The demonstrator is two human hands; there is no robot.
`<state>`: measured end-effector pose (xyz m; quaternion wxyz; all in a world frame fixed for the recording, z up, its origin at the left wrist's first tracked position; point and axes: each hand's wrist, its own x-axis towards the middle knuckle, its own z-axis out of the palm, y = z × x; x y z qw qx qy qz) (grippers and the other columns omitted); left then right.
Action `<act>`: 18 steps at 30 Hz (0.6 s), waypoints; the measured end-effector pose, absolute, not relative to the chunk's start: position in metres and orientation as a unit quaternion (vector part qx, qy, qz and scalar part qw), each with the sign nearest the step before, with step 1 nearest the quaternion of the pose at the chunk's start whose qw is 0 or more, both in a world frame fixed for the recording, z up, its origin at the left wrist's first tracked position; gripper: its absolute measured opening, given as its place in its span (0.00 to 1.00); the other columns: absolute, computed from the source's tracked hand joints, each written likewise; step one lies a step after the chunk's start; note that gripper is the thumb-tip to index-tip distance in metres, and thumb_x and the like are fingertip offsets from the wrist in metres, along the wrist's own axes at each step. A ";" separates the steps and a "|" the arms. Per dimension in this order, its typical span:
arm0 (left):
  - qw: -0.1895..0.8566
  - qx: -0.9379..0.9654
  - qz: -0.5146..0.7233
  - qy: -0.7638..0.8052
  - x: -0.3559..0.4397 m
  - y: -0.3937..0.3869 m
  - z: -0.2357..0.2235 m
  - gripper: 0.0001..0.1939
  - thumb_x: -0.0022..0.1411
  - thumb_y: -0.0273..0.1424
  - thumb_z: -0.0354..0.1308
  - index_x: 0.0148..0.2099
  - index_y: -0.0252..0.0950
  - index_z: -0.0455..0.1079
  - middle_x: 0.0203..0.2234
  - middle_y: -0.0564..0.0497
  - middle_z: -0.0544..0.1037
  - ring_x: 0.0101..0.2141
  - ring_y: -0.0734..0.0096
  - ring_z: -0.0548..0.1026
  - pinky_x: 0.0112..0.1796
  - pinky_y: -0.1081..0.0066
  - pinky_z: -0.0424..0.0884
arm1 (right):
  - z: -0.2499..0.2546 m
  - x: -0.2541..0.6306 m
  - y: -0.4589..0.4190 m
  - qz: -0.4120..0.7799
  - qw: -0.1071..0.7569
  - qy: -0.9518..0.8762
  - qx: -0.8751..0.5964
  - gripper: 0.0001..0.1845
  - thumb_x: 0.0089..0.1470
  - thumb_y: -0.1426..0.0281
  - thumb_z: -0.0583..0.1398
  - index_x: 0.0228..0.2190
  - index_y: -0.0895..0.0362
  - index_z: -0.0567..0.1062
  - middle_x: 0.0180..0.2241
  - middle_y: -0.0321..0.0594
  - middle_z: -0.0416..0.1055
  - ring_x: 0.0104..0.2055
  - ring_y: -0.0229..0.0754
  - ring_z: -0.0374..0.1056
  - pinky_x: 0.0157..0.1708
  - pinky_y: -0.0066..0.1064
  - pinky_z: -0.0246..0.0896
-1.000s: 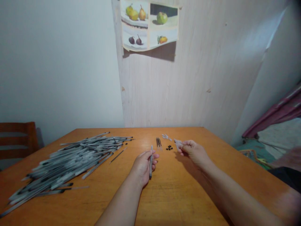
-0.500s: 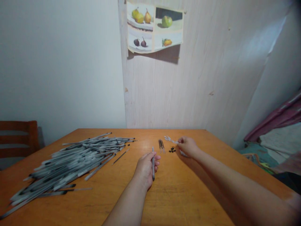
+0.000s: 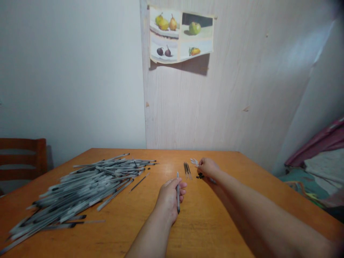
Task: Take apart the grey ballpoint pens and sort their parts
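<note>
In my left hand (image 3: 172, 197) a slim pen (image 3: 178, 199) with a grey, see-through barrel and a dark lower end lies upright against the fingers, held by the thumb. My right hand (image 3: 209, 167) reaches farther out, its fingers pinched at a small group of clear plastic pen caps (image 3: 194, 162). Its fingertips are partly hidden. More clear plastic shows under that hand. Just below its fingers sit several small black plugs (image 3: 200, 176). Between the hands, several thin black refills (image 3: 187, 169) lie side by side.
A large heap of pens (image 3: 88, 190) covers the left of the wooden table (image 3: 209, 229). One loose refill (image 3: 139, 182) and a black plug (image 3: 148, 168) lie by its right edge. A chair (image 3: 40, 157) stands at left; fruit pictures (image 3: 181, 36) hang on the wall.
My right hand has moved left and away from me, from beside the black plugs to the clear caps. My left hand keeps the pen. The camera view has shifted slightly.
</note>
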<state>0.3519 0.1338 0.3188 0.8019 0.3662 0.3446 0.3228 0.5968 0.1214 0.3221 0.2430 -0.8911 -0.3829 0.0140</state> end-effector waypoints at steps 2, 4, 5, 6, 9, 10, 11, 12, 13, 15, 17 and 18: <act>0.802 0.366 0.323 0.344 0.352 0.133 0.319 0.06 0.61 0.30 0.60 0.39 0.33 0.70 0.30 0.47 0.80 0.19 0.82 0.69 0.20 0.80 0.60 | 0.320 0.600 0.125 0.019 0.234 -0.381 -0.894 0.07 0.42 0.70 0.69 0.27 0.56 0.79 0.28 0.45 0.77 0.33 0.46 0.71 0.30 0.32 0.57; 0.803 0.367 0.322 0.343 0.352 0.133 0.318 0.06 0.61 0.30 0.60 0.39 0.33 0.70 0.30 0.47 0.80 0.19 0.81 0.70 0.20 0.80 0.60 | 0.319 0.601 0.127 0.022 0.229 -0.378 -0.897 0.09 0.38 0.74 0.69 0.27 0.56 0.79 0.29 0.46 0.77 0.33 0.47 0.72 0.30 0.32 0.58; 0.803 0.367 0.322 0.342 0.352 0.133 0.318 0.06 0.61 0.30 0.60 0.39 0.33 0.70 0.29 0.47 0.80 0.19 0.81 0.70 0.20 0.80 0.60 | 0.319 0.601 0.128 0.022 0.227 -0.376 -0.898 0.10 0.37 0.75 0.69 0.27 0.56 0.79 0.29 0.46 0.77 0.33 0.48 0.72 0.31 0.33 0.59; 0.802 0.368 0.323 0.342 0.351 0.133 0.318 0.06 0.61 0.31 0.60 0.39 0.33 0.70 0.29 0.47 0.80 0.19 0.81 0.69 0.20 0.80 0.60 | 0.319 0.601 0.129 0.022 0.226 -0.375 -0.899 0.10 0.36 0.75 0.68 0.27 0.56 0.79 0.29 0.46 0.77 0.34 0.48 0.72 0.31 0.33 0.59; 0.801 0.371 0.322 0.341 0.351 0.133 0.319 0.06 0.61 0.31 0.60 0.39 0.33 0.70 0.30 0.47 0.80 0.19 0.81 0.70 0.20 0.80 0.59 | 0.319 0.600 0.131 0.023 0.229 -0.371 -0.899 0.10 0.34 0.76 0.68 0.25 0.56 0.78 0.28 0.46 0.77 0.34 0.48 0.72 0.31 0.33 0.60; 0.801 0.372 0.320 0.343 0.351 0.133 0.319 0.06 0.62 0.31 0.60 0.39 0.33 0.69 0.30 0.47 0.80 0.19 0.81 0.70 0.20 0.80 0.59 | 0.319 0.600 0.131 0.024 0.232 -0.371 -0.899 0.09 0.34 0.77 0.68 0.24 0.56 0.78 0.27 0.46 0.76 0.34 0.48 0.72 0.32 0.33 0.60; 0.801 0.371 0.319 0.345 0.351 0.133 0.320 0.06 0.62 0.31 0.59 0.39 0.33 0.69 0.30 0.47 0.80 0.19 0.81 0.70 0.20 0.80 0.59 | 0.319 0.599 0.131 0.024 0.237 -0.370 -0.898 0.09 0.34 0.77 0.68 0.24 0.56 0.78 0.27 0.46 0.76 0.34 0.48 0.72 0.32 0.33 0.60; 0.801 0.371 0.318 0.347 0.350 0.133 0.321 0.05 0.62 0.31 0.59 0.39 0.33 0.69 0.29 0.47 0.80 0.19 0.81 0.70 0.20 0.80 0.59 | 0.319 0.599 0.131 0.023 0.243 -0.369 -0.897 0.08 0.35 0.76 0.68 0.24 0.56 0.78 0.27 0.46 0.76 0.34 0.48 0.72 0.32 0.33 0.60; 0.801 0.371 0.317 0.347 0.350 0.133 0.321 0.05 0.63 0.30 0.58 0.39 0.33 0.69 0.29 0.47 0.79 0.19 0.81 0.69 0.20 0.80 0.59 | 0.319 0.599 0.130 0.019 0.252 -0.368 -0.895 0.07 0.37 0.75 0.67 0.25 0.56 0.78 0.27 0.46 0.76 0.34 0.48 0.72 0.32 0.33 0.59; 0.802 0.372 0.316 0.344 0.350 0.133 0.322 0.05 0.63 0.30 0.59 0.39 0.33 0.69 0.28 0.48 0.79 0.19 0.81 0.69 0.20 0.80 0.59 | 0.322 0.598 0.128 0.008 0.276 -0.366 -0.889 0.05 0.43 0.72 0.65 0.28 0.56 0.78 0.29 0.47 0.76 0.36 0.49 0.71 0.33 0.33 0.58; 0.804 0.371 0.320 0.337 0.350 0.133 0.323 0.06 0.63 0.31 0.60 0.39 0.34 0.69 0.29 0.48 0.79 0.20 0.81 0.70 0.20 0.80 0.60 | 0.326 0.596 0.124 -0.003 0.305 -0.368 -0.878 0.05 0.49 0.69 0.62 0.31 0.56 0.78 0.31 0.48 0.76 0.36 0.48 0.70 0.33 0.33 0.57; 0.806 0.370 0.321 0.334 0.350 0.133 0.323 0.06 0.63 0.31 0.61 0.39 0.34 0.69 0.30 0.48 0.80 0.20 0.81 0.71 0.21 0.80 0.61 | 0.328 0.594 0.121 -0.007 0.321 -0.372 -0.871 0.06 0.52 0.68 0.61 0.31 0.56 0.77 0.32 0.48 0.76 0.36 0.47 0.70 0.33 0.33 0.56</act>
